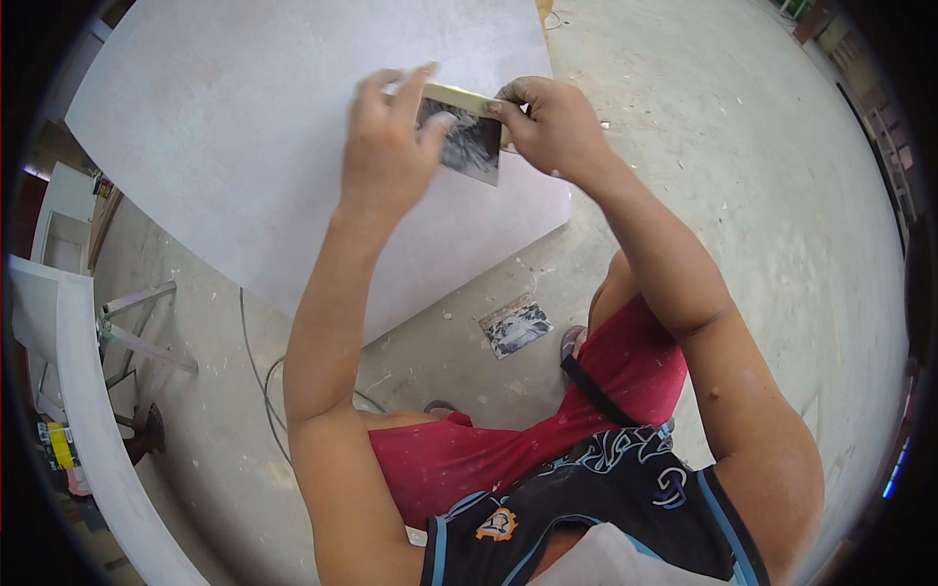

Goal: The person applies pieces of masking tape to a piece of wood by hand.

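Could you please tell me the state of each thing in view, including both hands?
Left hand: partly open, fingers spread, thumb over the pad's dark face; contact unclear.
Right hand: closed on the pad's right end.
Dark-faced pad: held tilted, whitish smears on its face.
Pale panel: lying flat.
Dark sheet: on the floor, streaked white.
Red shorts: flecked with white.
Floor: speckled with white bits.

Kinda digging the palette lol: the sandpaper (pixel 474 146) is blotchy black, grey and white below a pale yellow strip (pixel 459 97); the loose sheet (pixel 516 325) is mottled black-and-white. Panel (pixel 234 127): pale lavender-white. Floor (pixel 723 146): grey-green. Shorts (pixel 635 356): red. Shirt (pixel 576 506): black, light blue trim (pixel 722 523).
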A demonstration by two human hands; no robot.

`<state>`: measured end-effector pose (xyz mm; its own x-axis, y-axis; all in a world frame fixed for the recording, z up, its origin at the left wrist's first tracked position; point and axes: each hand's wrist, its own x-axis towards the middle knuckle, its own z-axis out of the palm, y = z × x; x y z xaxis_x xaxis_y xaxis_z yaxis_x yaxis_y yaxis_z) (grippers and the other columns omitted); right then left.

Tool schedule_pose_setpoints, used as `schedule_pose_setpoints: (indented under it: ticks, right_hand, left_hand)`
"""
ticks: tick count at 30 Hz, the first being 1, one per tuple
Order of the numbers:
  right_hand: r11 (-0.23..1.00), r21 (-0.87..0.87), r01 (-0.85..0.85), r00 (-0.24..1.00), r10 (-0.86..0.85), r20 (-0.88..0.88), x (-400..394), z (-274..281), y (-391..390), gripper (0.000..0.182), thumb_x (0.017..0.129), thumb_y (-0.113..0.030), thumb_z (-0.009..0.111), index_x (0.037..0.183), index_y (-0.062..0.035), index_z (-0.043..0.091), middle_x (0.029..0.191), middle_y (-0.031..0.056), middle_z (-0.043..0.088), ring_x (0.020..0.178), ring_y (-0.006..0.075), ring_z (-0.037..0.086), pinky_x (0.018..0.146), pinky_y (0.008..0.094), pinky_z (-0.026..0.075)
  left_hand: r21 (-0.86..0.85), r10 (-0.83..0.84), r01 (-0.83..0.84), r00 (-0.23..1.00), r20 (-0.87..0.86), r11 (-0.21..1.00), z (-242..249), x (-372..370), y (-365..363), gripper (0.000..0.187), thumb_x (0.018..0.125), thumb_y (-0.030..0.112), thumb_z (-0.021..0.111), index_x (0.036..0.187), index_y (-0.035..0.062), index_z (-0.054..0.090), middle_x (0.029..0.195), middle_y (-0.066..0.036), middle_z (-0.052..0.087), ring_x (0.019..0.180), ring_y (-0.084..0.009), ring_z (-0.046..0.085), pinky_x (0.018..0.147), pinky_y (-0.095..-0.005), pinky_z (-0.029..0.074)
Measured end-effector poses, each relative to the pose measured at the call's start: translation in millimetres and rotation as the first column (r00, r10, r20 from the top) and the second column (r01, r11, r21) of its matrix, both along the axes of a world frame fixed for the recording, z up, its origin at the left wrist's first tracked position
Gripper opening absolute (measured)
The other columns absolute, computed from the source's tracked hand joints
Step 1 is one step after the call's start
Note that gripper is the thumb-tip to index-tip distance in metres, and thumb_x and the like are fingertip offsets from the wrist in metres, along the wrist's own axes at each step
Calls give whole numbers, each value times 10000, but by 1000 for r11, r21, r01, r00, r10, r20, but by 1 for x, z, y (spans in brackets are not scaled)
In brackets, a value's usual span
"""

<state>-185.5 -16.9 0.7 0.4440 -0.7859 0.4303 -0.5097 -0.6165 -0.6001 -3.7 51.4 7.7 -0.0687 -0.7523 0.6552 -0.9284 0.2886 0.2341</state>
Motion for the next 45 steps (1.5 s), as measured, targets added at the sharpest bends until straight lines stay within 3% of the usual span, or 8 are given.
schedule_pose_setpoints:
  ticks: [3, 5, 9, 16, 20, 24, 30, 45]
  right_hand:
    - [981, -165, 98, 994, -89, 64, 6, -4, 3, 213, 860, -224, 658, 890, -17, 698, 739, 127, 665, 617, 202, 628, 585, 315, 489]
    - [997, 71, 34, 985, -46, 164, 7, 3, 7, 216, 849, -216, 623, 866, -13, 696, 817, 151, 658, 745, 292, 642, 678, 375, 493]
    - [968, 175, -181, 961, 136, 240, -2, 6, 1, 223, 857, -216, 625, 953, -35, 710, 858, 139, 688, 741, 268, 665, 694, 345, 506]
    - [982, 189, -16, 999, 22, -26, -29, 9, -37, 345, 909, -224, 626, 1209, -54, 618, 946, 130, 698, 715, 127, 653, 650, 242, 509]
    - [701, 667, -252, 957, 79, 279, -22, 10, -30, 378, 935, -328, 601, 1136, -11, 649, 768, 68, 656, 558, 50, 530, 458, 175, 384]
    - [778, 603, -177, 984, 157, 86, -18, 14, -27, 346, 923, -318, 621, 885, 12, 718, 590, 10, 599, 536, 70, 509, 472, 207, 378]
    - [959, 195, -208, 978, 200, 57, -6, -1, -8, 257, 917, -224, 611, 922, 16, 703, 643, 62, 645, 558, 113, 545, 566, 278, 461]
    - [951, 246, -186, 981, 194, -8, 0, 9, 3, 213, 864, -177, 610, 893, 9, 710, 658, 154, 647, 560, 201, 586, 591, 332, 476]
  left_hand:
    - [193, -150, 180, 976, -161, 964, -13, -29, 1, 671, 758, 94, 731, 1362, 51, 443, 1329, -205, 469, 1196, -333, 494, 958, -439, 434]
    - [169, -190, 232, 954, -231, 958, -16, -30, -6, 704, 773, 16, 694, 1404, 36, 381, 1282, -201, 524, 1177, -313, 539, 938, -403, 473]
    - [251, -225, 425, 794, -564, 870, -18, -18, -15, 590, 813, -113, 570, 1368, -5, 405, 1194, -176, 605, 1003, -209, 637, 835, -297, 529]
    - [237, -58, 512, 494, -868, 826, -5, 8, -12, 517, 799, -174, 517, 1289, -11, 483, 1201, -168, 608, 1001, -163, 626, 820, -270, 530]
    - [225, -140, 553, 541, -829, 802, -12, 18, -10, 452, 774, -177, 533, 1197, -21, 564, 1128, -149, 651, 956, -147, 648, 812, -242, 542]
    - [214, -185, 584, 548, -815, 783, -12, 16, -7, 410, 769, -155, 561, 1167, -56, 573, 1074, -140, 669, 924, -145, 655, 789, -241, 548]
    - [322, -6, 395, 641, -768, 860, -2, -4, -3, 208, 834, 59, 663, 1015, -42, 664, 861, -81, 697, 766, -111, 634, 672, -232, 511]
    - [400, -83, 375, 807, -585, 836, 7, 9, -3, 168, 865, 95, 642, 960, -28, 704, 826, -68, 700, 741, -99, 621, 676, -243, 504]
